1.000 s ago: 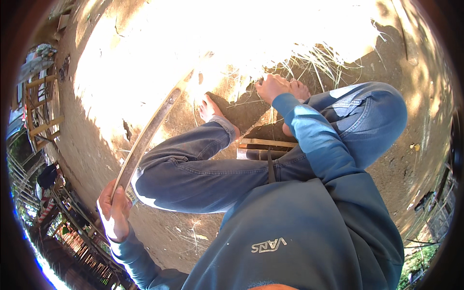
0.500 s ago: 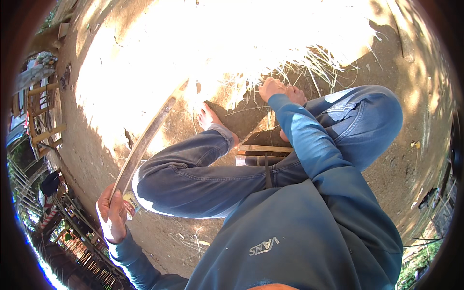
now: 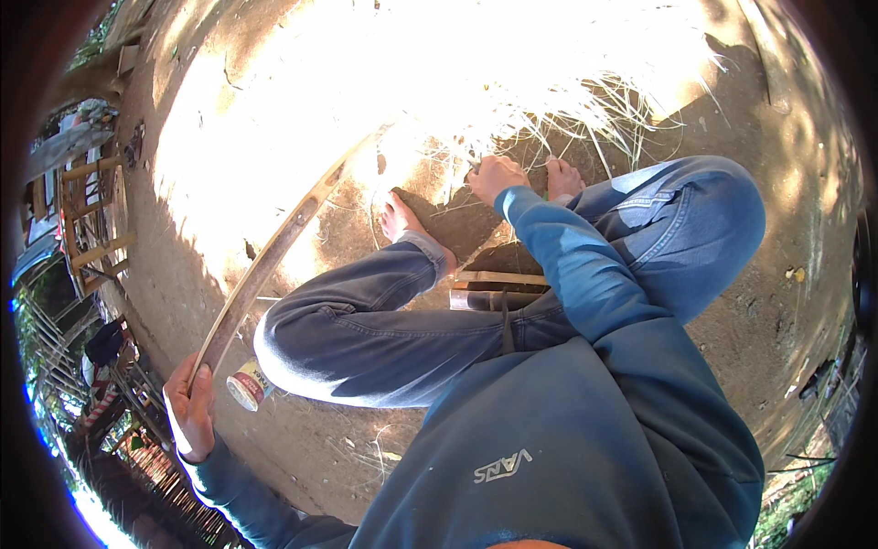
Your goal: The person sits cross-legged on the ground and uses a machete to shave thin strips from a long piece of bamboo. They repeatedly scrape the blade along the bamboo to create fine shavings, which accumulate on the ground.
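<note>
Far left: wooden frames [image 3: 87,215] standing at the edge of the yard, in shade.

Left hand [image 3: 190,407] gripping the near end of a long bamboo strip [image 3: 270,261], fingers [image 3: 203,384] closed around it. Strip rising in a gentle curve from this hand, up and to the right, over the sunlit ground [image 3: 229,119], far end disappearing in the glare near the shavings. Small can [image 3: 247,386] lying on the dirt just beside the left hand, under the bent knee.

Left foot [image 3: 398,220] resting bare on the ground, near the middle part of the strip.

Short bamboo pieces [image 3: 494,288] lying across between the legs, partly hidden by the sleeve.

Right hand [image 3: 496,176] reaching forward and down, curled with the fingers closed, touching the ground among thin pale shavings [image 3: 585,110]; impossible to tell what, if anything, being held inside. Right foot [image 3: 562,176] sitting just beside this hand.
</note>
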The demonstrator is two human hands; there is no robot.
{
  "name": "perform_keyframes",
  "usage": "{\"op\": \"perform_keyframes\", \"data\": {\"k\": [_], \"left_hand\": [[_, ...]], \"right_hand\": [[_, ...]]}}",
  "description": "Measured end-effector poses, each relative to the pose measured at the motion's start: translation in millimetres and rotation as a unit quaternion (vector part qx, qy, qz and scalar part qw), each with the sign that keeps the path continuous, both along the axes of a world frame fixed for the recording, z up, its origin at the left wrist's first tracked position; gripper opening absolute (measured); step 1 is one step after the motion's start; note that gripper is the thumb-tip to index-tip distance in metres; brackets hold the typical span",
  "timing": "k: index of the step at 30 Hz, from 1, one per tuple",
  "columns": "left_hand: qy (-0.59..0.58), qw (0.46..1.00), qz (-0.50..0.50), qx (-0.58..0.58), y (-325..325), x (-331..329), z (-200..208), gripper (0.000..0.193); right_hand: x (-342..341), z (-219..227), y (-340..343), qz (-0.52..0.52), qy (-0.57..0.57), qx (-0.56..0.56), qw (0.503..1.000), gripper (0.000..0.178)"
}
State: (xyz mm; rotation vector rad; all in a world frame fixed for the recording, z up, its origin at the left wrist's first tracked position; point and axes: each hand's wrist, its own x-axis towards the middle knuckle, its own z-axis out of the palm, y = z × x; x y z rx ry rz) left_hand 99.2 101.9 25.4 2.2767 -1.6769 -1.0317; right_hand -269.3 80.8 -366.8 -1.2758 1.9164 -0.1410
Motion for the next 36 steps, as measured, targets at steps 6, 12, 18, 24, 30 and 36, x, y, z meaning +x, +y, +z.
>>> {"op": "perform_keyframes", "data": {"k": [6,12,18,24,30,36], "left_hand": [[-0.027,1.000,-0.001,-0.001,-8.4,-1.3,3.8,0.025],[-0.023,1.000,0.003,-0.012,-10.4,-2.5,3.6,0.026],[-0.036,0.999,-0.016,-0.003,-12.7,0.4,5.1,0.028],[-0.052,0.998,-0.012,-0.012,-11.1,3.8,2.2,0.027],[-0.049,0.999,-0.020,-0.004,-13.5,0.6,3.4,0.027],[-0.042,0.999,-0.017,0.003,-16.1,-0.2,4.6,0.026]], "right_hand": [[-0.5,0.0,2.9,-0.004,-0.018,-0.005,1.000,0.038],[-8.4,2.9,3.6,-0.022,-0.044,0.030,0.998,0.037],[4.2,11.0,2.2,-0.011,-0.047,0.026,0.999,0.037],[8.1,17.5,2.4,0.019,-0.043,0.004,0.999,0.038],[-10.2,-10.9,7.2,-0.054,-0.018,0.034,0.998,0.037],[-4.2,-10.2,5.9,-0.051,-0.029,0.056,0.997,0.038]]}}
